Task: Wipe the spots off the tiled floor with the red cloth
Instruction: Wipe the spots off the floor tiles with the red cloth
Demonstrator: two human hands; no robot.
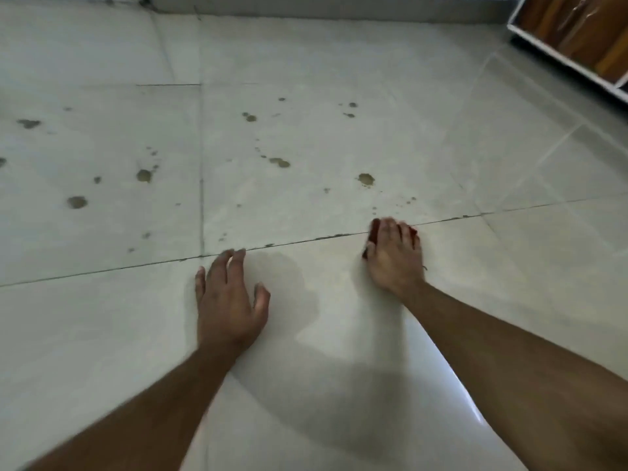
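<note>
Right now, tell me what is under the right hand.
The red cloth lies under the right hand, pressed to the tiled floor. Only red edges show past the fingers; the rest, and any spots beneath, are covered.

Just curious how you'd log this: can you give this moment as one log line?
right hand: presses red cloth on tiled floor | left hand: flat on floor | spots: many remain beyond cloth

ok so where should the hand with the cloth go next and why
Probably slide the right hand, which presses the red cloth flat on the tiled floor, a little forward over the grout line. The nearest spots lie just beyond its fingertips, with a larger spot farther on. The left hand rests open on the floor.
</note>
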